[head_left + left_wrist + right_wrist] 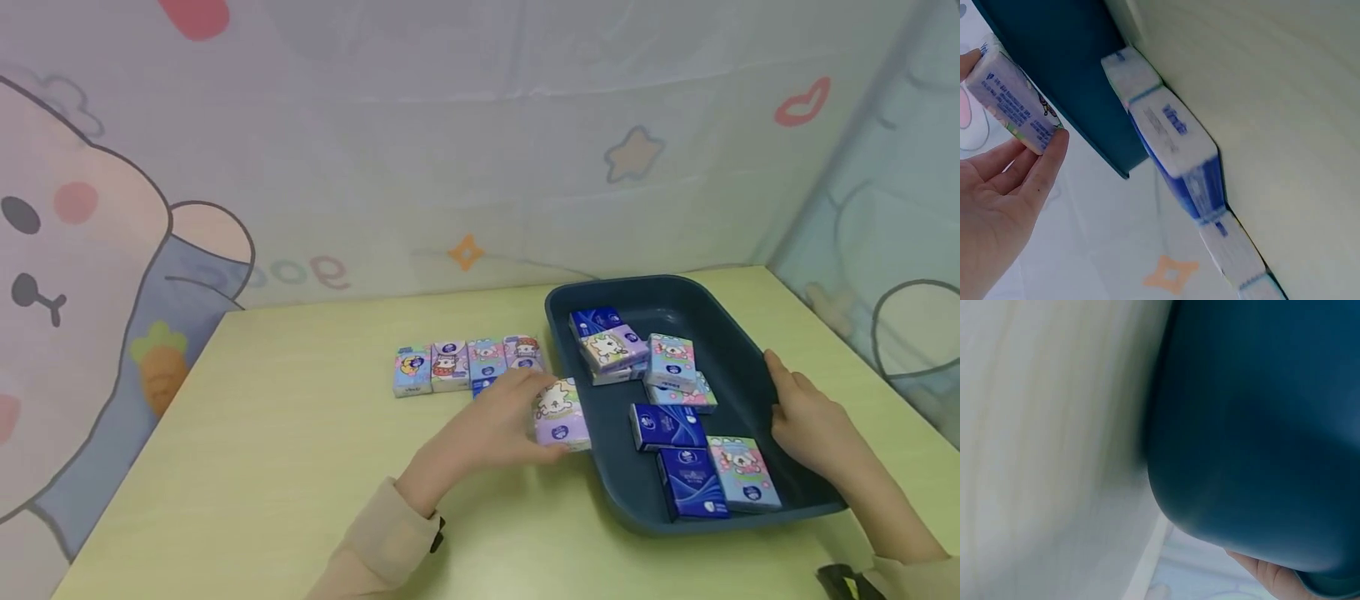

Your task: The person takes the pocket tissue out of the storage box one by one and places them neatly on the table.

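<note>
My left hand (498, 417) grips a lilac tissue pack (561, 414) with a cartoon print, at the left rim of a dark teal tray (738, 375). In the left wrist view the same pack is pinched between thumb and fingertips, above the table. On the tray's right rim rests my right hand (813, 425), its fingers bent over the edge; the right wrist view shows mostly the tray's outer wall (1254, 437). Inside the tray lie several tissue packs, among them a dark blue pack (692, 483), a pink-and-green pack (744, 472) and another lilac pack (613, 347).
Left of the tray, a row of several small tissue packs (450, 367) stands side by side on the pale yellow table (300, 467). A blue pack (482, 387) shows partly behind my left hand. A printed cloth backdrop (420, 150) hangs behind the table.
</note>
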The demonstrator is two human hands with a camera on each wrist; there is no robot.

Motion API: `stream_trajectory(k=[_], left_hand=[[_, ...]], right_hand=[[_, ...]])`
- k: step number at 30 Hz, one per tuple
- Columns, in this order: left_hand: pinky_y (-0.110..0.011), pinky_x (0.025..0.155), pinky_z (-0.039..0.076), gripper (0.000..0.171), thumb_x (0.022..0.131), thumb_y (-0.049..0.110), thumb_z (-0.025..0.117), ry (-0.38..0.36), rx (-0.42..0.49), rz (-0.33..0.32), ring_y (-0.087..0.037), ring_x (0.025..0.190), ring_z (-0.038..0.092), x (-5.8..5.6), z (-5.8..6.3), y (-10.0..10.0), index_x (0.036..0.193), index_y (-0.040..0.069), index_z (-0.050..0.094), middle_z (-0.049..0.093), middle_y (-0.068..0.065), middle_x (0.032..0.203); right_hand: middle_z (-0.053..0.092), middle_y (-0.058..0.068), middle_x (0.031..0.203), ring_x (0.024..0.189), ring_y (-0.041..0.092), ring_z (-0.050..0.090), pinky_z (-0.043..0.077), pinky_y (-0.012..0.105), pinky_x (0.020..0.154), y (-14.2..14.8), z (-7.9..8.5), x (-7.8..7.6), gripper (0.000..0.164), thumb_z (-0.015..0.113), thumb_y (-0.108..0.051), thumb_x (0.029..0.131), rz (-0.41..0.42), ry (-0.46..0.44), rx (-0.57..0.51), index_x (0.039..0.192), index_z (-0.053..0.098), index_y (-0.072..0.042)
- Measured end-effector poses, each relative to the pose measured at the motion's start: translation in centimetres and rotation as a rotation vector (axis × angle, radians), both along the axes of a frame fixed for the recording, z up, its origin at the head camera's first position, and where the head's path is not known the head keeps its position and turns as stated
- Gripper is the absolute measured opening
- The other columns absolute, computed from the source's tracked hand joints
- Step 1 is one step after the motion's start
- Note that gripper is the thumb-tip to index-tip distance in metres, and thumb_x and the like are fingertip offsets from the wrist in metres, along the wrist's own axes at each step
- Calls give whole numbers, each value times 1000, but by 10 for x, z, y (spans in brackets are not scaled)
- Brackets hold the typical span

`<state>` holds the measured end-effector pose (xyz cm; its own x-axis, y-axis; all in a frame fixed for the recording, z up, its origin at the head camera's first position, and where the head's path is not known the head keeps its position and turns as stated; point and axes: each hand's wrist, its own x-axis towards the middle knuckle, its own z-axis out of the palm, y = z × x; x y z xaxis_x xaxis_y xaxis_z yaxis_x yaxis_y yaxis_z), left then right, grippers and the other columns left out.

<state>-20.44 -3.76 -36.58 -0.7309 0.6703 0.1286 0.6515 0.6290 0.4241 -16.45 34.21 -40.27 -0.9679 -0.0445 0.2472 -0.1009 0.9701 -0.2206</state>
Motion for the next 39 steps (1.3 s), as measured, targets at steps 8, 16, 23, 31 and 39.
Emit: stream_trajectory(k=[8,16,23,31,39], left_hand=[[-33,95,47,77,77,42,74,-31,31,58,-16,109,49,-5,-9,-30,140,9,46,53,-4,129],[-37,104,44,76,73,35,76,-52,19,96,-22,120,50,-14,-13,-54,136,3,47,53,-9,133],[-37,97,47,82,70,30,81,-61,-4,131,-22,111,50,-19,-12,-65,137,1,45,52,-9,127],[-40,101,46,84,69,30,82,-63,-20,142,-24,114,50,-27,-15,-78,138,0,44,51,-11,129],[-41,101,46,80,67,28,85,-61,-14,163,-25,112,51,-33,-20,-88,132,0,48,53,-11,125]], right_hand=[[49,44,110,85,53,57,48,58,60,1,-2,0,67,49,6,82,10,6,2,141,22,20],[48,45,112,89,54,56,48,59,63,-1,-1,0,67,49,6,82,4,-16,-1,141,20,20],[49,44,109,82,51,56,47,57,59,0,-1,0,67,51,7,82,5,-7,7,141,22,20],[47,45,113,86,53,56,48,56,58,0,0,0,68,49,7,82,2,-15,1,142,20,20],[48,44,109,79,47,57,46,48,52,1,-1,0,69,49,7,81,13,-9,-8,142,19,19]])
